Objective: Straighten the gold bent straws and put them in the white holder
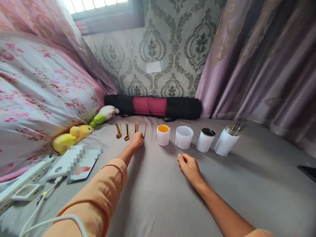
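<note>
My left hand (137, 140) is closed on a thin gold-brown stick (144, 129), which stands up from the fingertips. Just beyond that hand is a bundle of similar sticks (136, 127), partly hidden by it. Two more bundles, a left one (118, 130) and a middle one (126, 132), lie on the grey sheet. Fingers curled together, my right hand (189, 166) rests in front of the containers, with nothing visible in it. Nearest it are a translucent white cup (184, 140) and a white cup with an orange inside (163, 136).
To the right stand a white-wrapped can (205, 142) and a white jar (225, 143) holding several sticks. A black-and-red roll bag (150, 106) lies along the wall. Plush toys (71, 138), a power bank (65, 161), a power strip (29, 177) and cables sit left; a phone (307, 171) lies right.
</note>
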{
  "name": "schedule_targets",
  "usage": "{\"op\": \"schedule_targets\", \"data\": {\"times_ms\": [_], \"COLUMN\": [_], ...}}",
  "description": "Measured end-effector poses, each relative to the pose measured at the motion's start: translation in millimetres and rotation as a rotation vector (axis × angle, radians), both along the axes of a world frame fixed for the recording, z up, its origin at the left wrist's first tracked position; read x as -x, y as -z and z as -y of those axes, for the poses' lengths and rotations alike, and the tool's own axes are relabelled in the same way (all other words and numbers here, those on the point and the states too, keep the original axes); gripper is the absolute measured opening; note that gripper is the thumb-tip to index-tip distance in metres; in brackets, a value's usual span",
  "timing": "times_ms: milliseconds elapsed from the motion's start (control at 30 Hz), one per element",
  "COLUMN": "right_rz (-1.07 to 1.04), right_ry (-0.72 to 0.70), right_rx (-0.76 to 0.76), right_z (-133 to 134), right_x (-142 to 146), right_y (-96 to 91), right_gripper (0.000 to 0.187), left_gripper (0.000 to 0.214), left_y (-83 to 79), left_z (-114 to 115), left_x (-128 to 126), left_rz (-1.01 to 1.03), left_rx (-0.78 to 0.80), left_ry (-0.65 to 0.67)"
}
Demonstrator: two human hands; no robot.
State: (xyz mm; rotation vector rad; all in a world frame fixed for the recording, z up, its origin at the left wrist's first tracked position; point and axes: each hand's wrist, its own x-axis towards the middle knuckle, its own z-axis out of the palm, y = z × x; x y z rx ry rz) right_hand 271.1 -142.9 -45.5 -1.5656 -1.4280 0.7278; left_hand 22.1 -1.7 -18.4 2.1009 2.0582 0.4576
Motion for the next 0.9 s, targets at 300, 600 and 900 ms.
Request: {"op": "schedule_targets", "data": {"times_ms": [300, 600, 900], "right_rz": [0.001, 0.015, 0.014], "right_ry": [0.000, 0.001, -0.008], "right_rx": [-0.013, -0.002, 0.008], "right_z": [-1.2, -0.2, 1.1], "right_x": [-0.6, -1.2, -1.1], "right_y": [1.0, 0.3, -1.8], "right_gripper": [0.041, 0.038, 0.039], "left_gripper": [0.023, 0.021, 0.012], "left_y": [-1.4, 3.6, 2.8], "left_z": [-1.3, -5.7, 13.8], "left_x": [-2.6, -10.9, -25.1], "left_rz": [0.134, 0.529, 1.111], "left_rx": [0.040, 0.142, 0.222], "left_ry": [-0.060, -0.206, -0.223]}}
